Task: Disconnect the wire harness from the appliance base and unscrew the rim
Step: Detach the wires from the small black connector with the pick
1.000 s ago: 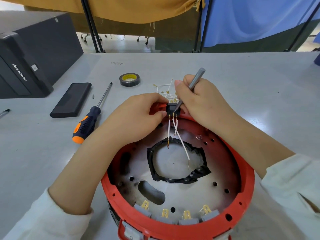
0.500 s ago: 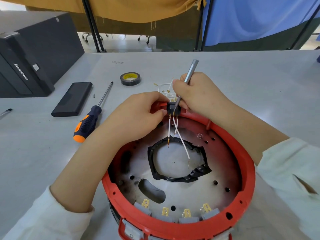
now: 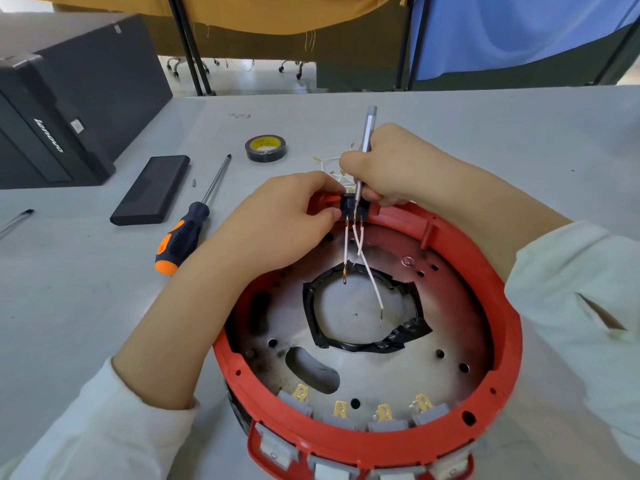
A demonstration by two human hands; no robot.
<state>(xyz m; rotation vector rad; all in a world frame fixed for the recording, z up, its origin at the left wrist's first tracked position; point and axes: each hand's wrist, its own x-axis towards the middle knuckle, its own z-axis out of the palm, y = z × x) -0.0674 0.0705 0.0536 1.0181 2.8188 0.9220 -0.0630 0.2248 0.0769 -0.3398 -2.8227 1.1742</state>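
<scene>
At the red rim's [image 3: 498, 292] far side, the black connector [image 3: 354, 206] is pinched by the left hand [image 3: 277, 220]; a slim driver [image 3: 364, 147] is gripped by the right hand [image 3: 391, 164]. Should its tip slip, the white wires [image 3: 360, 251] could be nicked

Illumination is bright, even and diffuse; shadows on the pale grey desk [image 3: 485, 140] are soft. Wide-angle distortion bends the edges; focus is sharp centrally.

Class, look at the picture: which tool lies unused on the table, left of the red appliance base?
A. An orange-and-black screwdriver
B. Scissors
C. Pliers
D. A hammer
A: the orange-and-black screwdriver lies untouched on the table, beside the left hand.
</scene>
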